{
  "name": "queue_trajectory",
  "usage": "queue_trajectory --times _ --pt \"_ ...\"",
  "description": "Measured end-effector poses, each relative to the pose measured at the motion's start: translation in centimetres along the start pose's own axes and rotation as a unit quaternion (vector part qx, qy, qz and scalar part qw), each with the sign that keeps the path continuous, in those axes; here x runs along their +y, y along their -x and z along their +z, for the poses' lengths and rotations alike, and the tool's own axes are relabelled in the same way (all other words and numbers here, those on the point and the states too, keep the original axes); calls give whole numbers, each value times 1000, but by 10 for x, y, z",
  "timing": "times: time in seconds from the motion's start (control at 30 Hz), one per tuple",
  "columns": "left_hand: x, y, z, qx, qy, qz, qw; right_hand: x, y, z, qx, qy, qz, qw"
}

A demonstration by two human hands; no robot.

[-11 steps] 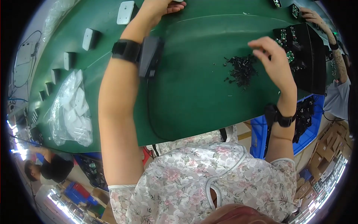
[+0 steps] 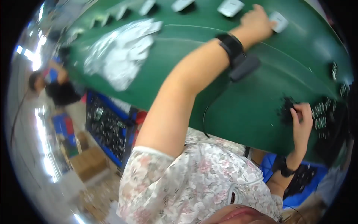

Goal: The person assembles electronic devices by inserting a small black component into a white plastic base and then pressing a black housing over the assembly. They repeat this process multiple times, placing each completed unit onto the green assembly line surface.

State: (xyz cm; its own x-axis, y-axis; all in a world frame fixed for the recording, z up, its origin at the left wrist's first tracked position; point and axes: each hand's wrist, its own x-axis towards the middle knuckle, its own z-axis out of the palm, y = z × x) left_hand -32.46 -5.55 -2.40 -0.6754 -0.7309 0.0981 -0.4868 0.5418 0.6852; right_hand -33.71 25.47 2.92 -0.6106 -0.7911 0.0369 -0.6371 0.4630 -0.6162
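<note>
At the far side of the green table, my left hand (image 2: 257, 23) closes on a white rounded case (image 2: 279, 22). Its thumb lies against the case; its other fingers are partly hidden and blurred. My right hand (image 2: 302, 116) is at the edge of a pile of tiny black screw-like parts (image 2: 286, 112), with thumb and fingertips pinched together. Whatever is between them is too small to make out. To the left of my left hand stands another white case (image 2: 230, 7), with more in a row. A dark wedge-shaped device (image 2: 245, 68) with a cable lies by my left wrist.
A clear plastic bag of white parts (image 2: 123, 52) lies on the left of the table. Small green circuit boards (image 2: 322, 112) sit just right of my right hand. Blue crates of black parts (image 2: 102, 127) stand below the table edge. A person (image 2: 56, 84) is at the far left.
The view has turned, shifting the table's contents. My right hand has come down to the black pile and its fingers have closed. My left hand's white case now shows more fully.
</note>
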Motion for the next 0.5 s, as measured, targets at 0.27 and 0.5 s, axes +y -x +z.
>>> queue_trajectory --times 0.27,0.5 --pt "-61 157 -133 133 -104 235 957 33 -9 -2 0 21 -22 1000" --pt "-193 177 -224 217 -353 108 904 46 -17 -4 88 -35 74 993"
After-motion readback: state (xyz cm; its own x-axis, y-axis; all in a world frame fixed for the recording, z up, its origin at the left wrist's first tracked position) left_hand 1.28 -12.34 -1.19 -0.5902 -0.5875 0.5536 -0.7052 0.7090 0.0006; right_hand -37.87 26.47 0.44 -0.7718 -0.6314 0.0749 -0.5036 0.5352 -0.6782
